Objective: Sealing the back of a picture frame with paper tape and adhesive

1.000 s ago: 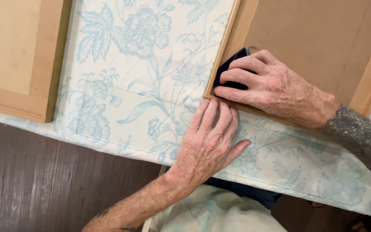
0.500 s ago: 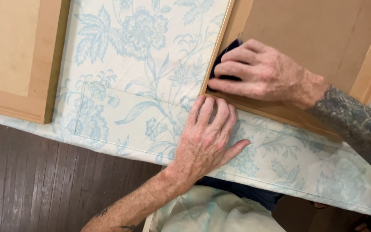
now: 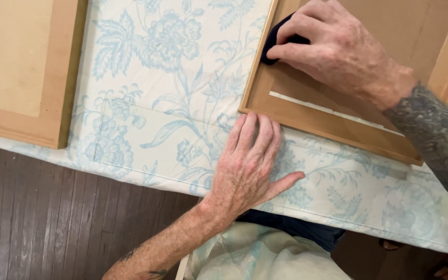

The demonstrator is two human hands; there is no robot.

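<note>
From the head camera, looking straight down: my right hand is pressed onto a dark navy pad, fingers closed over it so that only its left end shows past my fingertips. The pad sits on the left rail of a wooden cabinet door at the upper right of the view, close to the door's outer edge. That door lies flat and slightly askew on the cloth, its raised frame a warm tan and its sunken panel a duller brown (a thin pale strip runs along the panel's lower edge).

My left hand lies flat and spread on the floral cloth, holding nothing, fingers together and pointing up toward the door's near corner, the fingertips touching or just short of its lower rail; I cannot tell which. The thumb sticks out to the right.

The cloth is white with pale blue flowers and leaves, covering the work surface, its hem hanging over the near edge. A second cabinet door lies at the far left, well apart from the first, same tan frame with a lighter centre panel.

Below the cloth's edge is dark plank floor. My tattooed right forearm crosses the right side.
</note>
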